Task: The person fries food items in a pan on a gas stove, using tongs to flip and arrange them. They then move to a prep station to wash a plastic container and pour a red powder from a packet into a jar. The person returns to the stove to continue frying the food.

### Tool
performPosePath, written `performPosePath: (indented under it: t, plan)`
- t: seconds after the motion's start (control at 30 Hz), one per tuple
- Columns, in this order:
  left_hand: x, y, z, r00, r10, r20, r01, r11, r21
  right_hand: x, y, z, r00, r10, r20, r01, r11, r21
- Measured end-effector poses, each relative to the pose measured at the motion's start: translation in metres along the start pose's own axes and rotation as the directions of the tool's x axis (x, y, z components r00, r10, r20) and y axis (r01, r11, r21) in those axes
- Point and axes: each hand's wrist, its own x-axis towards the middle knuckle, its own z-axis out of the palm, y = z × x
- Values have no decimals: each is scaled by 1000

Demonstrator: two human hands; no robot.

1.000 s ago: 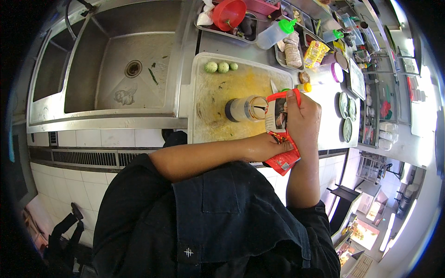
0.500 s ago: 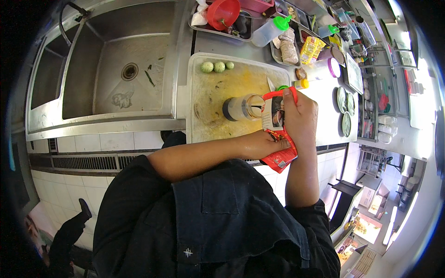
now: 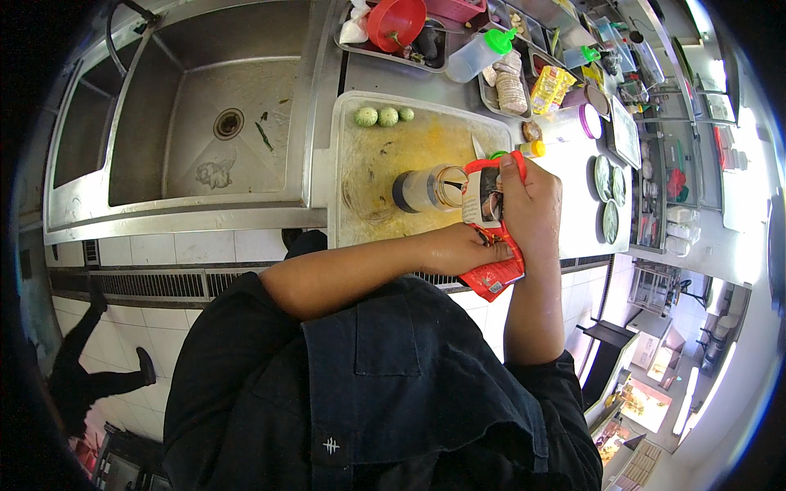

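Observation:
A red refill pouch point(image 3: 496, 280) with a white and black label is tilted over the cutting board. Dark liquid runs from it into the open mouth of a clear jar point(image 3: 424, 189), which shows a dark layer at its bottom. My right hand point(image 3: 532, 192) is closed around the pouch's upper edge. My left hand point(image 3: 458, 248) grips the pouch lower down, its fingertips partly hidden by it. The jar stands on the stained cutting board point(image 3: 360, 155), with neither hand touching it.
Several small green round vegetables point(image 3: 366, 117) and a knife point(image 3: 478, 147) lie on the board. At left is a steel sink point(image 3: 196, 139). Farther back stand a squeeze bottle point(image 3: 471, 59), a red bowl point(image 3: 395, 23) and a yellow packet point(image 3: 551, 88). Another person point(image 3: 78, 372) is at lower left.
Both hands keep their hold on the pouch, nearly still, and the pouring continues. More of the other person shows at lower left, legs apart.

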Motion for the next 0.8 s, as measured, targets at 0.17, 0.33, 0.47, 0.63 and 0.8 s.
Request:
performPosePath:
  t: [0.17, 0.33, 0.47, 0.63, 0.8]
  plan:
    - [10, -15, -2, 998, -64, -13, 65, 996, 66, -1, -9, -2, 998, 37, 43, -39, 999, 35]
    - [3, -1, -3, 998, -57, -6, 57, 996, 74, -1, -8, -4, 999, 32, 43, -32, 999, 0]
    - [5, -5, -4, 998, -55, -3, 55, 993, 106, -1, -7, -3, 999, 30, 41, -30, 1000, 9]
    - [10, -12, -4, 994, -107, -1, 106, 981, 162, -2, -9, -6, 998, 37, 56, -38, 999, 12]
    - [6, -6, -4, 996, -89, 17, 84, 982, 171, -3, -2, -1, 997, 54, 60, -60, 993, 98]
